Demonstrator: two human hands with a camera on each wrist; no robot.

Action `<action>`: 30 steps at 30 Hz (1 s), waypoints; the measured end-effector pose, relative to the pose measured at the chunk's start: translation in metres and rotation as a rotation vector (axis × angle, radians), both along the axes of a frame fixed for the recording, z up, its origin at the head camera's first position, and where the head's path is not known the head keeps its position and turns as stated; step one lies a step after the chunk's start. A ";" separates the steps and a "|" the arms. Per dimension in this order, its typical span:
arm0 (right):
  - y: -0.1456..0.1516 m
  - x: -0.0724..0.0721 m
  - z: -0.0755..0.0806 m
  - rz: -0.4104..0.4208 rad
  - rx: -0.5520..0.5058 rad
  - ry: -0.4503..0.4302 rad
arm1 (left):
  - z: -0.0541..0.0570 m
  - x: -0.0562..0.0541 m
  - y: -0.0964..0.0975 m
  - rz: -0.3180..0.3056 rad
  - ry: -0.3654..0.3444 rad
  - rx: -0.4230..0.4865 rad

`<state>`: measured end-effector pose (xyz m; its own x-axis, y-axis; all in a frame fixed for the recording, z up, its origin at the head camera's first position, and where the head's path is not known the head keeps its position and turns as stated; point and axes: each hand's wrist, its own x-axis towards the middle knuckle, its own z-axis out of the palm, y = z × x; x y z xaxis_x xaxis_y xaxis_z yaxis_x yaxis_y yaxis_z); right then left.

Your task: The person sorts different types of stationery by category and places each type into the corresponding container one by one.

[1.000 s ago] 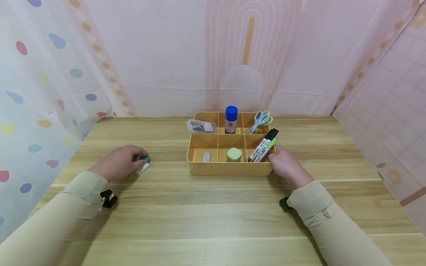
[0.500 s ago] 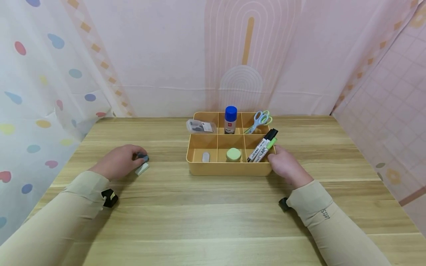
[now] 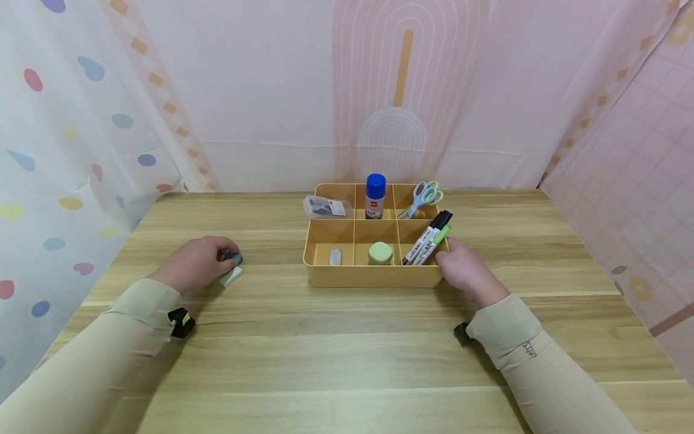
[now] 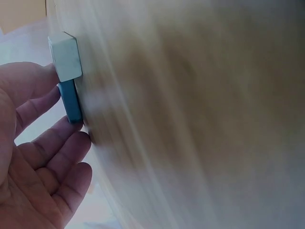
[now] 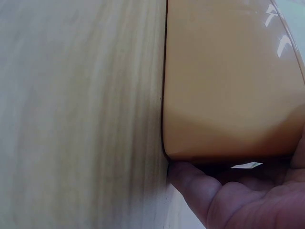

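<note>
In the head view, my left hand [image 3: 196, 263] is on the table at the left and pinches a small blue block [image 3: 234, 257], whose kind I cannot tell. Against it lies a pale whitish block [image 3: 231, 276]. The left wrist view shows the thumb at the join of the pale block [image 4: 66, 58] and the blue block [image 4: 70, 102], with fingertips at the blue one's far end. My right hand [image 3: 467, 271] grips the front right corner of a yellow six-compartment desk organizer [image 3: 374, 276]. In the right wrist view, a fingertip touches its bottom corner, close to the table.
The organizer holds a clear plastic case [image 3: 328, 207], a blue-capped glue stick [image 3: 375, 196], scissors [image 3: 424, 196], several markers [image 3: 428, 241], a round green item [image 3: 380, 253] and a small grey piece [image 3: 335, 257]. Patterned curtains [image 3: 260, 120] stand behind the wooden table [image 3: 325, 361].
</note>
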<state>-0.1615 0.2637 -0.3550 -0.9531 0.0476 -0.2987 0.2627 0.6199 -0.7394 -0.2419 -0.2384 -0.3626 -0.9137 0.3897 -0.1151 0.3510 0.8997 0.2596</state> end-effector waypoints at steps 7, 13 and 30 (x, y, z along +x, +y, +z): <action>-0.001 0.001 0.001 -0.006 -0.027 -0.036 | -0.003 -0.003 -0.001 0.002 -0.004 -0.009; -0.001 0.001 0.001 -0.001 -0.020 -0.034 | -0.004 -0.005 0.001 0.013 -0.017 0.006; -0.001 0.000 0.000 -0.003 -0.034 -0.022 | -0.002 -0.009 0.008 -0.035 -0.025 -0.048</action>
